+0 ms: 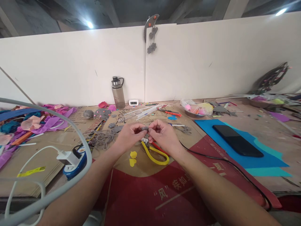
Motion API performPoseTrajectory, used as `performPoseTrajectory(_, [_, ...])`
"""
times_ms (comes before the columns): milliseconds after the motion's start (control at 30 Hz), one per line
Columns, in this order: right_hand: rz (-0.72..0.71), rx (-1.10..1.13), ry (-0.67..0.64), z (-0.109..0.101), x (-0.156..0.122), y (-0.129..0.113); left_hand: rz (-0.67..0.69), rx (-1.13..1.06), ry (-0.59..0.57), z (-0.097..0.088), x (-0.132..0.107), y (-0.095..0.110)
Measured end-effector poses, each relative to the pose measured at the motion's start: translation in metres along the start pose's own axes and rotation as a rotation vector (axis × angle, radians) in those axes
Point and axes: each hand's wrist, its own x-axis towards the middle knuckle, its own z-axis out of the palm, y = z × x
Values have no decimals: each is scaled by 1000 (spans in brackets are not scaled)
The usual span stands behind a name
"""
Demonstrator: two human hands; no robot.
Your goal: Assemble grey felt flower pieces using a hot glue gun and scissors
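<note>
My left hand (132,134) and my right hand (161,135) meet over the cardboard, fingertips pinched on a small grey fuzzy piece (145,128). Fingers cover much of it, so its exact kind does not show. Just below lie scissors or pliers with yellow handles (158,159), close to my right hand, with a red handle beside them. Two yellow cut-out shapes (133,158) rest on the cardboard under my left hand. A tangle of grey cord (103,138) lies to the left of my left wrist.
A grey bottle (118,94) and small digital clock (133,102) stand by the white partition. At right, a black phone (237,140) lies on blue sheets (209,128). Coloured scraps (35,122) pile up at left, near a power strip (75,164) and looping cables. A bowl (196,114) holds bagged items.
</note>
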Motion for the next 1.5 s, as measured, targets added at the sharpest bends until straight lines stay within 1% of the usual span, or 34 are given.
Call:
performPoseTrajectory(167, [-14, -35, 30, 1, 0, 4, -43, -46, -13, 1, -1, 5])
performPoseTrajectory(333, [-15, -1, 4, 1, 1, 4, -86, -98, -16, -1, 0, 7])
performPoseTrajectory(400, [-40, 39, 1, 0, 0, 3, -101, -117, -1, -1, 0, 7])
performPoseTrajectory(467, [-88, 64, 25, 0, -1, 2, -98, -105, 24, -1, 1, 7])
performPoseTrajectory(533, [-130, 21, 51, 1, -2, 0, -85, -62, 57, 0, 1, 5])
performPoseTrajectory(700, [-169, -180, 82, 1, -5, -2, -23, 65, 147, 4, 0, 2])
performPoseTrajectory(833, [-177, -245, 93, 0, -4, 1, 64, 268, 216, 6, -2, 8])
performPoseTrajectory(900, [-187, -264, 95, 0, -4, 3, 107, 335, 236, 6, -3, 10])
performPoseTrajectory(1067, [-224, -327, 131, 0, -4, 3, 235, 360, 289, 9, -5, 6])
performPoseTrajectory(1133, [-238, -357, 144, 0, -4, 2, 259, 357, 287, 10, -6, 6])
performPoseTrajectory(1200, [-251, -377, 156, 1, -5, 0, 238, 337, 267, 10, -7, 7])
performPoseTrajectory(1367, [-245, -369, 170, 2, -6, -3, 28, 190, 209, 9, -7, 12])
performPoseTrajectory(1500, [-203, -305, 148, 2, -5, -2, -62, 79, 175, 8, -6, 11])
